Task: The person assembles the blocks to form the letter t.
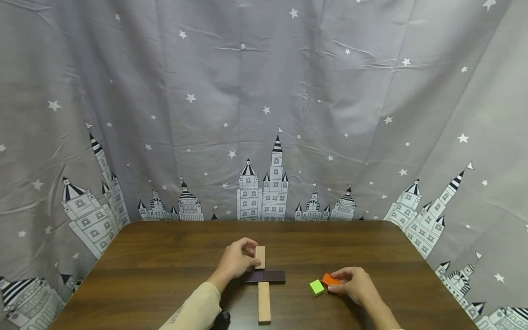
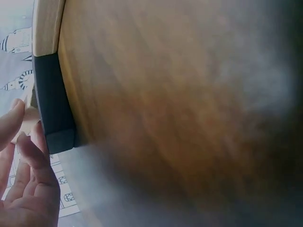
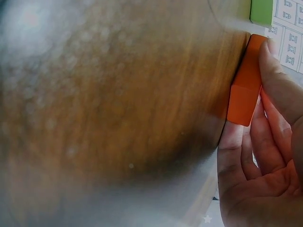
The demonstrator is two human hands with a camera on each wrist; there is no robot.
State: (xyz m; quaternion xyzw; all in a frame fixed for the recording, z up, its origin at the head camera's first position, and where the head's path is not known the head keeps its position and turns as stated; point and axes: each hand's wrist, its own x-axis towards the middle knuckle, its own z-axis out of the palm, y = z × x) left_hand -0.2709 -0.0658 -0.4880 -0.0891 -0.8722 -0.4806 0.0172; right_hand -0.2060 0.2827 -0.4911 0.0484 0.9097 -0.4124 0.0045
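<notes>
A brown table (image 1: pixel 165 247) carries a pale block (image 1: pixel 264 302), dark blocks (image 1: pixel 274 277), a green block (image 1: pixel 316 287) and an orange block (image 1: pixel 330 279).

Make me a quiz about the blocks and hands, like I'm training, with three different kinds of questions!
1. Fill the gap: in the head view, the lime-green block lies to the ____ of the orange block.

2. True or false: the right grip pinches the lime-green block.

3. In the head view, what shows between the upper pale block, in the left grip, and the lower pale piece?
A) orange block
B) dark strip
C) lime-green block

Key: 1. left; 2. false, it's the orange block; 3. B.
</notes>
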